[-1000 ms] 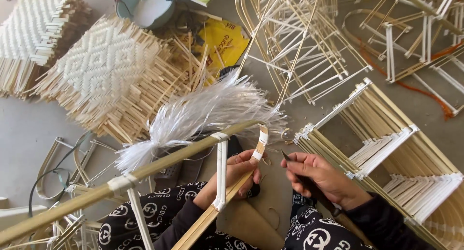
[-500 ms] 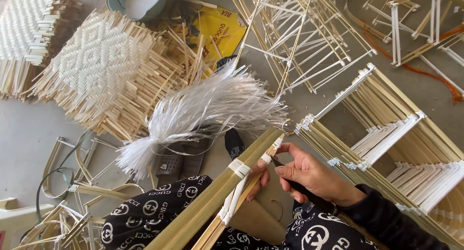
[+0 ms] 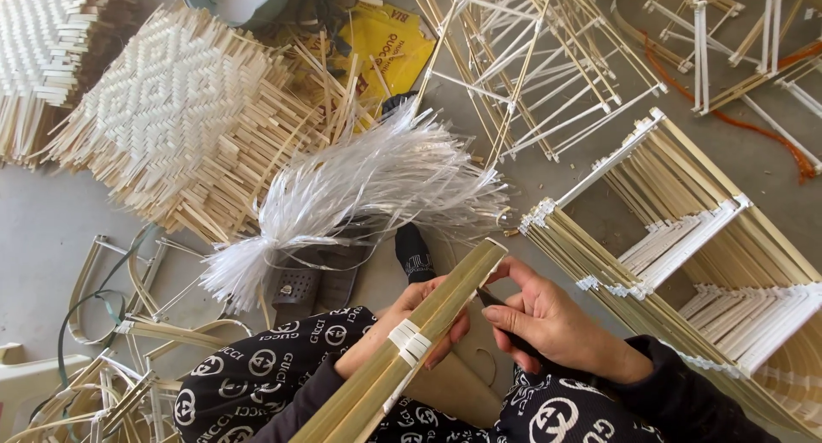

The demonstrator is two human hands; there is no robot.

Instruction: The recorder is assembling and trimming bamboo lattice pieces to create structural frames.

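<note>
You've got a bundle of bamboo strips (image 3: 428,332) across your lap: pale yellow-green, flat and straight, packed side by side and bound with one white band just by your left fingers. I count one bundle in your hands; how many strips make it up I can't tell, they sit too tightly. Its long axis runs on a slant, the near end dropping toward your left knee and out of view, the cut end pointing up and away, past your right fingertips toward the white fibre tuft.

Your left hand (image 3: 419,323) is wrapped under the bundle, fingers curled over its far edge, gripping it just above the band. Your right hand (image 3: 548,323) is closed around a dark thin tool (image 3: 497,302), pinched between thumb and fingers, its tip touching the bundle's side close to the cut end.

Just beyond your left hand lies one tuft of white plastic strands (image 3: 360,195), tied at one end and fanned out at the other. Past that, further left, sit two woven mats (image 3: 180,118) of pale strips. To the outside of your right hand leans one stack of bamboo frames (image 3: 702,237) lashed with white ties. Ahead of your right hand, well apart, is a tangle of thin open frames (image 3: 531,58), too jumbled to count.
</note>
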